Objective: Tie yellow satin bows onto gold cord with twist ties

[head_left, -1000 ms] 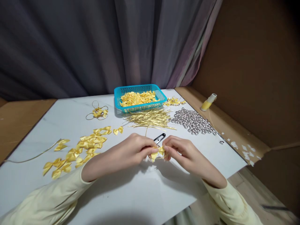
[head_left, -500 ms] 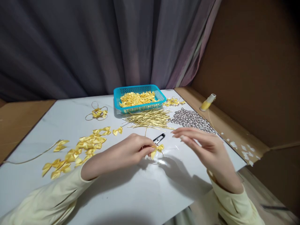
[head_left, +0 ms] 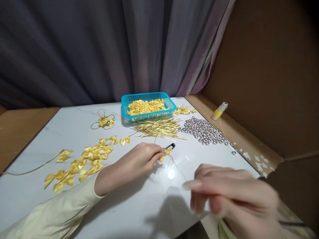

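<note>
Now a yellow bow is gripped by the left hand alone

Nearest, well in front of the blue basket and off to its right, the right hand is seen blurred, its fingers curled. It has been drawn back from the bow in the last half second. A thin thread is faintly made out between the two; whether it is pinched by that hand cannot be told. The bow and its wire loop are thus left to the left fingertips, whose firm grip is judged to matter now. They are held in front of the basket, right of its middle, beside a black pin-shaped tool.

On the white bench, loose bows are strewn in front of the basket and to its left. Gold wires are heaped just before it, silver beads to its right. A wired cluster is set left of it. Farther right of it, a spool is stood beside a brown panel. Behind the basket, the room is closed off by a grey curtain.
</note>
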`<state>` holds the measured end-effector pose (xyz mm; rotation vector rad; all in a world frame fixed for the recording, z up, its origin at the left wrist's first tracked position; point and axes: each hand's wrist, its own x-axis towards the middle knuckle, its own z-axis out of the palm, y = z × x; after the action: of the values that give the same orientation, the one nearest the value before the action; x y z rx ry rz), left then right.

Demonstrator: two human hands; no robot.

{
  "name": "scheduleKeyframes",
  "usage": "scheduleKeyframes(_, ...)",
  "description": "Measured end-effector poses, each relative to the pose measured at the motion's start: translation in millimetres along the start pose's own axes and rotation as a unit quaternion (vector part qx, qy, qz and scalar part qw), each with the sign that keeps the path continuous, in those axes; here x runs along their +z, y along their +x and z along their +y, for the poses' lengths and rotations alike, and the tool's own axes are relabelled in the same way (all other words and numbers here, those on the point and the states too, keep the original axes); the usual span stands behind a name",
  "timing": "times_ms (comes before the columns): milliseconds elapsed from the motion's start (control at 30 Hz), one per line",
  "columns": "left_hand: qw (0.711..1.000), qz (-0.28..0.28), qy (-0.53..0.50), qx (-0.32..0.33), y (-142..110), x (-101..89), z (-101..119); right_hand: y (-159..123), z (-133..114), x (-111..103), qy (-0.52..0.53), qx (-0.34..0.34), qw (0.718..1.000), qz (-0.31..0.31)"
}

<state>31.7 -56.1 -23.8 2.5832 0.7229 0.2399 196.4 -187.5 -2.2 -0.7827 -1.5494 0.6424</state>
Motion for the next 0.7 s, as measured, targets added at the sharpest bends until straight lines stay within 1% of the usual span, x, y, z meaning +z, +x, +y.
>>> scheduleKeyframes(67, 1.0, 0.008, -0.015, -0.011, 0.0, 0.5, 1.7, -6.5, 9.4, 16.1, 0.009, 0.07, 0.997, 0.019)
scheduleKeyframes(100, 1.0, 0.01, -0.025, -0.014, -0.3, 0.2, 2.9, -9.4, 15.1, 23.5, 0.017, 0.122, 0.992, 0.035)
scheduleKeyframes(167, 0.999, 0.016, -0.047, -0.02, -1.3, -1.4, 6.0, -14.1, 27.1, 35.2, 0.029, 0.214, 0.974, 0.069)
scheduleKeyframes(200, 0.998, 0.02, -0.057, -0.025, -2.0, -2.5, 7.6, -16.0, 32.8, 39.3, 0.031, 0.248, 0.964, 0.087)
scheduleKeyframes(233, 0.997, 0.023, -0.067, -0.031, -2.7, -3.6, 9.1, -17.5, 37.9, 42.2, 0.035, 0.27, 0.958, 0.094)
scheduleKeyframes(300, 0.995, 0.029, -0.086, -0.041, -3.6, -5.2, 11.3, -19.5, 46.0, 45.2, 0.037, 0.292, 0.951, 0.092)
scheduleKeyframes(400, 0.993, 0.033, -0.106, -0.047, -3.9, -5.2, 12.3, -20.7, 52.7, 45.9, 0.029, 0.3, 0.949, 0.086)
scheduleKeyframes(567, 0.99, 0.046, -0.122, -0.046, -3.5, -1.9, 12.6, -20.3, 55.3, 47.7, -0.001, 0.304, 0.946, 0.112)
scheduleKeyframes(700, 0.986, 0.052, -0.138, -0.074, -2.7, -1.2, 15.2, -19.6, 57.1, 50.9, -0.011, 0.314, 0.941, 0.124)
